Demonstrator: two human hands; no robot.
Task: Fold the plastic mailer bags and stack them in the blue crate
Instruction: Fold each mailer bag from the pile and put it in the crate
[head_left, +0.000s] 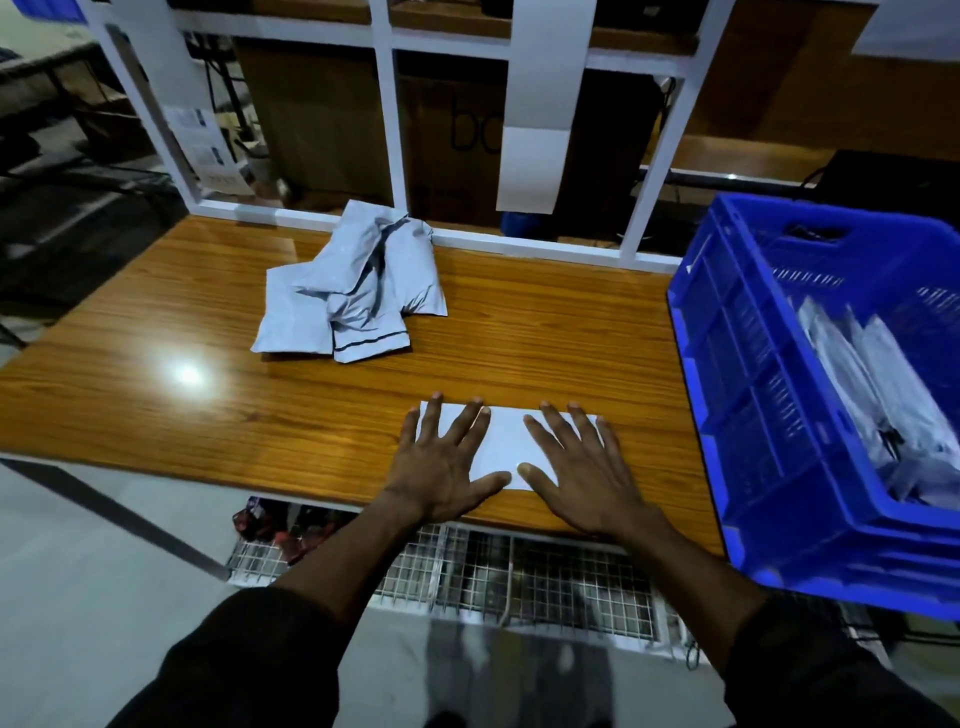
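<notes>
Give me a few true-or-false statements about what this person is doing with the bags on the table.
1. Both hands press flat on one folded mailer bag. True: left hand, right hand.
2. The blue crate is empty. False: it already holds bags.
3. A crumpled pile of bags lies farther back on the wooden table. True.
4. The crate sits to the person's left. False: it is on the right.
</notes>
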